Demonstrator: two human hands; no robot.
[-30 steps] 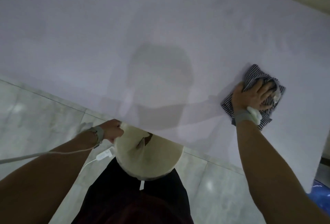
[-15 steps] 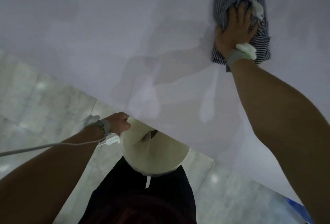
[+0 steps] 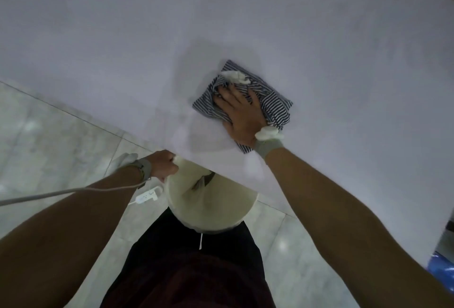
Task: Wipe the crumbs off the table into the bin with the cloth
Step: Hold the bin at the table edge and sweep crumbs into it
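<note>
The right hand (image 3: 242, 113) lies palm down on the striped cloth (image 3: 272, 103), fingers spread and pressing flat, the arm stretched straight out from the lower right. A grey band circles that wrist. The left hand (image 3: 163, 165), nearer the body than the cloth, is curled closed around the rim of the cream bin (image 3: 211, 207), forearm reaching in from the lower left, its wrist banded too.

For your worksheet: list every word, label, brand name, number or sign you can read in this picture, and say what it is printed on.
None: no readable text appears anywhere.
The cloth under the right hand shows only stripes.
The bin, held by the left hand, is plain.
The power strip on the floor is too small and blurred to show any marking.
The table is bare of print.
</note>
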